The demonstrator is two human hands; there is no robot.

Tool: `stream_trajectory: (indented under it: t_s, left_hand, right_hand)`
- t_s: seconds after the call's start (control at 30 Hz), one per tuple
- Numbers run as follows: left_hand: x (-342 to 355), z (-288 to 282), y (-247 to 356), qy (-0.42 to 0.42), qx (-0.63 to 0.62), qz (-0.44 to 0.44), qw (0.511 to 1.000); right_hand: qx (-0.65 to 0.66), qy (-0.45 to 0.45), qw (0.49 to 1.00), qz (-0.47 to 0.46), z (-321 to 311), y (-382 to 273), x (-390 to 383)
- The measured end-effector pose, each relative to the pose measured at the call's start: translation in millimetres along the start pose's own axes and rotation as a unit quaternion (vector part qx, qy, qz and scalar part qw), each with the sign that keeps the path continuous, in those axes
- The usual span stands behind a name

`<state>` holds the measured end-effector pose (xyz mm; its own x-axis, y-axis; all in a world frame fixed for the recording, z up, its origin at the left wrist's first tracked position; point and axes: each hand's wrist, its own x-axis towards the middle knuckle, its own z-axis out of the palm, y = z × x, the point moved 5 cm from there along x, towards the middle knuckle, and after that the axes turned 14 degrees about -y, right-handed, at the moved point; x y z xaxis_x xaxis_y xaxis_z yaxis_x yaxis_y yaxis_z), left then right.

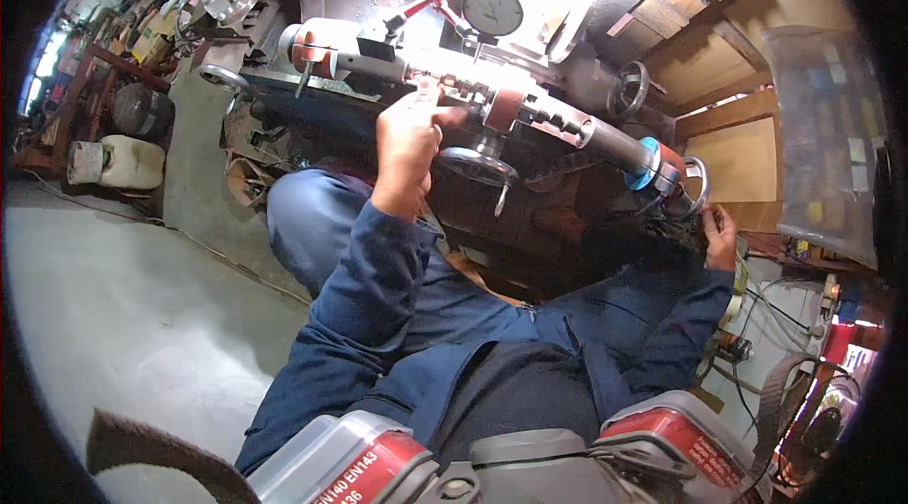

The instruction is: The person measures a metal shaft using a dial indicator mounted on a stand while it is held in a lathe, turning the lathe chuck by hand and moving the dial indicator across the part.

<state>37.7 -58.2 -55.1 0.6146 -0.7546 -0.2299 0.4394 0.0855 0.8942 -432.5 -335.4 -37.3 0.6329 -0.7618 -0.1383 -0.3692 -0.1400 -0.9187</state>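
Stepped metal shaft [463, 82] lies at upper centre of the frame, slanting down toward the right, mounted in line with a grey cylinder [619, 145] at its right end. A reddish-brown support block [506, 109] stands at mid-length of the shaft. Left hand [407, 140] is at the left part of the shaft: the index finger points up to it, and the thumb is spread apart toward the right. Whether the fingertips grip or only touch the metal cannot be told.

A round dial gauge [493, 10] is positioned above the shaft, stem downward; contact at the stem tip is not clear. A jointed red arm [413, 8] is located left of the gauge, above a black block [376, 48].

Right hand [721, 232] is at right of centre, fingers bent at the lower rim of a bright handwheel [698, 184]; how tightly they close cannot be told. A blue collar [645, 164] sits left of this wheel. A second handwheel [480, 164], with a crank handle, is below the support block.

A whitish canister [132, 162] is at the left of the frame. A transparent plastic sheet [821, 140] hangs at upper right. A mask [528, 461] with red-banded filters occupies the lower edge.
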Motion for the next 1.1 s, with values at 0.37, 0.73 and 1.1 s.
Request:
stream_trajectory:
  t_s: [0.37,0.73,1.1]
  left_hand:
    - [2,3,-22,-0.002,-0.122,-0.051,0.991]
    - [9,12,-23,-0.068,-0.103,-0.033,0.992]
    - [15,21,-25,-0.118,-0.134,0.011,0.984]
  right_hand:
    - [0.099,0.099,0.988,-0.065,-17,25,55]
    - [0.161,-0.038,0.985,0.038,-23,103,89]
    - [-0.345,-0.101,0.925,0.122,-63,137,25]
